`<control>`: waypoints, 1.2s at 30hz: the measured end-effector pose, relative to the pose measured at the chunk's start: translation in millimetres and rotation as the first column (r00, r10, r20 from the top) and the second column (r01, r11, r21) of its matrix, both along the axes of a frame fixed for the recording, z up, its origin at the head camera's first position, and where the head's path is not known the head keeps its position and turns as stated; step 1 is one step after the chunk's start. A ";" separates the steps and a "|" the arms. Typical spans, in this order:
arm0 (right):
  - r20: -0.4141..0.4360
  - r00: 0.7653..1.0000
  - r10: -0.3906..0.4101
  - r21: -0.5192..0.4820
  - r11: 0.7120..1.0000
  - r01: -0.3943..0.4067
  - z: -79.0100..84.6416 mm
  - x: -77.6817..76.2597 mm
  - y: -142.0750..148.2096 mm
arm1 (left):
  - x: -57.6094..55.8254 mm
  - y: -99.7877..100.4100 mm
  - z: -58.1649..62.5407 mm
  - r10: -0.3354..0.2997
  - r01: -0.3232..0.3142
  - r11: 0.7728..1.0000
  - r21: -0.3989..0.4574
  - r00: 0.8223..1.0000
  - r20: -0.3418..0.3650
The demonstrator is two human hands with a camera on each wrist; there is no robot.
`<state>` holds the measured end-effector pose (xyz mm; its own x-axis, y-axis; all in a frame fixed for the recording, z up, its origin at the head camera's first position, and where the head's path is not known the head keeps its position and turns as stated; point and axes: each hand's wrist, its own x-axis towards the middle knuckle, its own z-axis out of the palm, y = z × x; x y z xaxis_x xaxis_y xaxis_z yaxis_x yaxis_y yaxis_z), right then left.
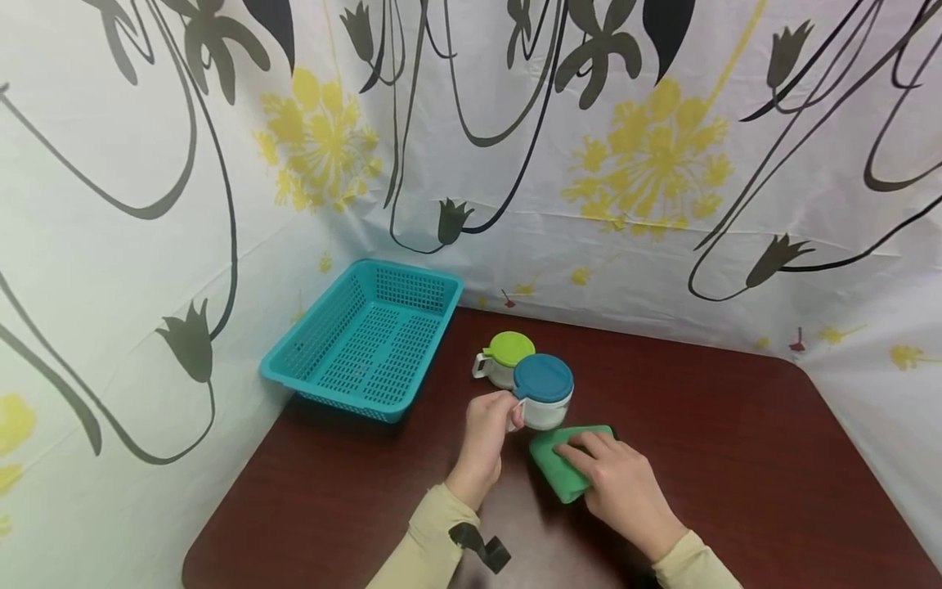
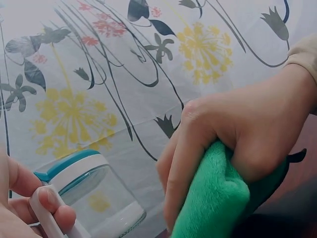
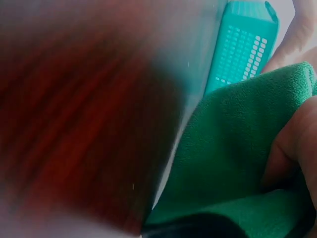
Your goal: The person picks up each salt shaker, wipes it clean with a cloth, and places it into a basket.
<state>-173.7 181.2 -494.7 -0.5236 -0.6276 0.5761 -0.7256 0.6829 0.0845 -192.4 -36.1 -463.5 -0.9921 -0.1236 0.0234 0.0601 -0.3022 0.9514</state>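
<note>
My left hand (image 1: 489, 433) grips the white handle of a clear glass jar (image 2: 104, 198) with a blue lid (image 1: 543, 378), held above the table and slightly tilted in the left wrist view. My right hand (image 1: 614, 483) holds a folded green cloth (image 1: 562, 466), its fingers bent over the top and pinching the fabric. In the right wrist view the cloth (image 3: 233, 139) spreads beside the fingers. Just behind the blue-lidded jar stands a second jar with a lime-green lid (image 1: 511, 348), its handle pointing left and its body partly hidden.
A turquoise perforated basket (image 1: 397, 413) sits at the back left of the dark red-brown table (image 1: 706, 425), overhanging its left edge. Behind and on both sides hangs a white curtain (image 1: 486, 164) with flower print. A black strap (image 1: 480, 546) wraps the left sleeve.
</note>
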 end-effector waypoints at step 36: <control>-0.324 0.942 0.087 -0.441 0.867 -0.232 74.6 8.4 -12.6 | 2.2 2.3 0.0 -0.012 0.012 1.000 -0.013 1.000 0.014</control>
<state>-165.2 168.7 -420.0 -0.2077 -0.3070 0.9288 -0.8212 0.5707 0.0050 -190.2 -33.8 -463.5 -0.9937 -0.1111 0.0116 0.0436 -0.2900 0.9560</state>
